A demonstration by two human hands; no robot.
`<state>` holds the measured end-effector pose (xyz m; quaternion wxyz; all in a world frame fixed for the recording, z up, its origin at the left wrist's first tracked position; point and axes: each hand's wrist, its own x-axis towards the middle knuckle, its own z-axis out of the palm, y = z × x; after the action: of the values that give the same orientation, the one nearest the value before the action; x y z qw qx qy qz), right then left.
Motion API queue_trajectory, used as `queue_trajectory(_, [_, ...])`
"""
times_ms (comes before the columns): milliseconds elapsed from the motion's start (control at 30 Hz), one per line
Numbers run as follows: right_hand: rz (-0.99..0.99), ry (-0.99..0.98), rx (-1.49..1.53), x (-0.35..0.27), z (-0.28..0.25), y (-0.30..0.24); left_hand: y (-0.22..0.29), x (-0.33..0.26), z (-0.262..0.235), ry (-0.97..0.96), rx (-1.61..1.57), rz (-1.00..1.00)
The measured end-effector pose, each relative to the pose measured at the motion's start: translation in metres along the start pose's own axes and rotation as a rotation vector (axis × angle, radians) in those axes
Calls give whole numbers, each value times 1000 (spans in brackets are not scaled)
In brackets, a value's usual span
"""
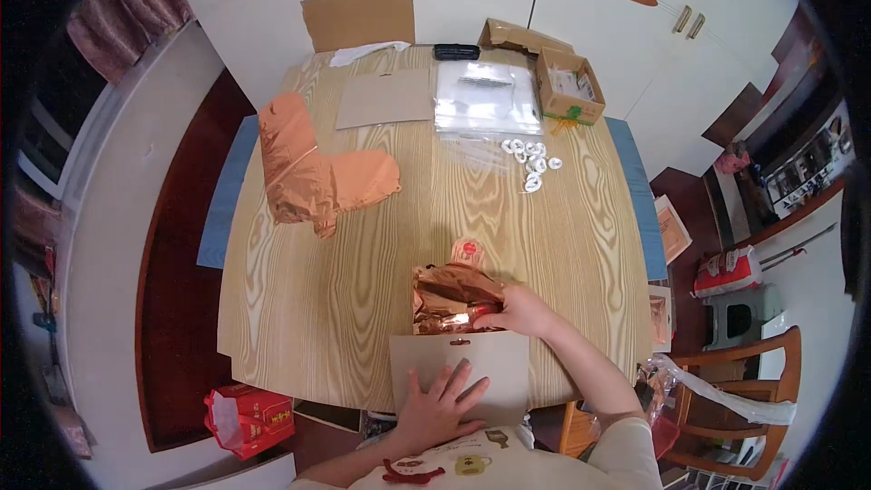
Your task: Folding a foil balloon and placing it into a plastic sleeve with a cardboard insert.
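My left hand [441, 413] lies flat with its fingers spread on a grey card [508, 372] that has a small slot near its top edge. The card sits at the table's near edge, against my shirt. Just beyond it is a folded copper-coloured foil balloon [445, 290], wrinkled and shiny. My right hand [523, 310] grips this balloon's right side, thumb over the foil; the undersides of the fingers are hidden. A rounded foil tab with a red spot sticks out at its far end. Another copper foil balloon [308, 172], L-shaped and flat, rests at the left.
Clear plastic bags [485, 95] are stacked at the back, with several white ribbon rolls [533, 163] beside them. A small carton [570, 86] stands at the back right. Another grey card [383, 98] lies back left. A wooden chair [735, 399] and red bag [249, 422] flank the table.
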<state>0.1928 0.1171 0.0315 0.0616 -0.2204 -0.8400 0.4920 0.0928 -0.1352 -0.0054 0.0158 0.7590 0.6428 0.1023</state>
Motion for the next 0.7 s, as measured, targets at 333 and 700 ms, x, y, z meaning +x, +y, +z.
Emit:
queue_trajectory(333, [-145,104,-138,2,8,11,-8,15,-14,-114,-109,31])
queue_trajectory(700, [-21,78,-100,-5,8,13,-18,26,-14,-123,-149,23])
